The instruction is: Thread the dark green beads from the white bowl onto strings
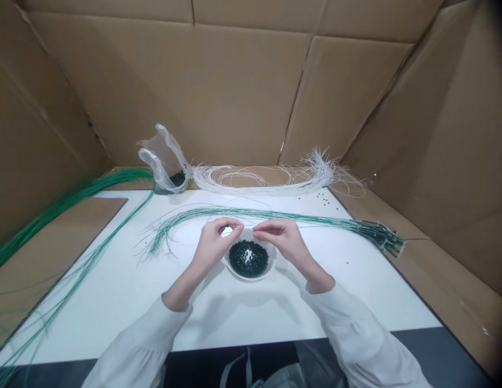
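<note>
Small dark-green beads (pixel 255 265) fill a round white bowl (pixel 248 278) on the white tabletop (pixel 125 302). The left hand (pixel 218 237) and right hand (pixel 283 237) are pinched closed above its far rim; what they grip, I can't tell. Working low over it should catch strays.

The light is soft and a bit cool, and the shadows make it look like it comes from above. The bench (pixel 388 296) is bright white. The box (pixel 242 97) around it is dimmer, with darker spots in the corners. Soft gray shadows lie under the arms (pixel 181 288) and the bowl (pixel 251 277). Little shiny dots show on the box at the right. The tiny bits (pixel 238 261) in the bowl run together. The fingers (pixel 236 231) look a little fuzzy. Green strings (pixel 52 221) go blurry at the left edge. Lines lean outward at the sides, and the top right corner turns black.
</note>
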The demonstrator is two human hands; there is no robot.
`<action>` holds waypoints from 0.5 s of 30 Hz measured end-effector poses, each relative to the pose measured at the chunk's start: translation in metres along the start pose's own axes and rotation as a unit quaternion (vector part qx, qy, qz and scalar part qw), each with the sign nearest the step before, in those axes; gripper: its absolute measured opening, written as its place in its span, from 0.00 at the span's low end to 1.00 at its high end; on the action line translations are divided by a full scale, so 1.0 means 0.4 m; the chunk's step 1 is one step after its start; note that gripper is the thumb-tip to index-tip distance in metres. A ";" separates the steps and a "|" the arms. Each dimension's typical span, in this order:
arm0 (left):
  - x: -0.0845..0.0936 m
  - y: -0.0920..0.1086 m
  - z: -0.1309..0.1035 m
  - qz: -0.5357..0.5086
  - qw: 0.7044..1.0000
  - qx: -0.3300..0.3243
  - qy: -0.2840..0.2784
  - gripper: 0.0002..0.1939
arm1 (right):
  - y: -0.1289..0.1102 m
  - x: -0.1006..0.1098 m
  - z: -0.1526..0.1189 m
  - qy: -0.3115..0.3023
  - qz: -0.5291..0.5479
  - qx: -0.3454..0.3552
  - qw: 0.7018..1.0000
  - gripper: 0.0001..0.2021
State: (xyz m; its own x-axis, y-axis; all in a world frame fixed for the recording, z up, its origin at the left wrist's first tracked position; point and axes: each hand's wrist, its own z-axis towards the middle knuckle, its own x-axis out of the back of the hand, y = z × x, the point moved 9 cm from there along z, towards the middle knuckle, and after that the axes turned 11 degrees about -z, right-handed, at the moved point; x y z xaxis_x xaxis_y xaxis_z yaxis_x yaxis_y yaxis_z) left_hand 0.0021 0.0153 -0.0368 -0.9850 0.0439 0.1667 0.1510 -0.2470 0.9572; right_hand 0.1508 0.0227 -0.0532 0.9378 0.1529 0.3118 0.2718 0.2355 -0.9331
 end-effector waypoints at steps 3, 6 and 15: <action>0.000 0.010 -0.006 0.001 1.000 -0.014 0.008 0.08 | 0.016 0.007 0.001 0.013 0.082 -0.042 0.996 0.09; 0.003 0.018 -0.011 -0.003 0.999 -0.028 0.019 0.08 | 0.026 0.000 0.000 0.004 0.176 -0.066 0.982 0.10; -0.009 0.031 -0.017 0.000 0.999 -0.043 0.007 0.07 | 0.039 -0.018 -0.002 -0.008 0.267 -0.099 0.958 0.09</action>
State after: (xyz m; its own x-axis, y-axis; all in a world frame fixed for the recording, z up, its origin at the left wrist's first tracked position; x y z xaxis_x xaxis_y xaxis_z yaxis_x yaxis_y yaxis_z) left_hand 0.0070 0.0055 -0.0273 -0.9863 0.0311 0.1622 0.1431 -0.3288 0.9335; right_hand 0.1483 0.0244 -0.0702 0.9516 0.2156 -0.2192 -0.2093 -0.0678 -0.9755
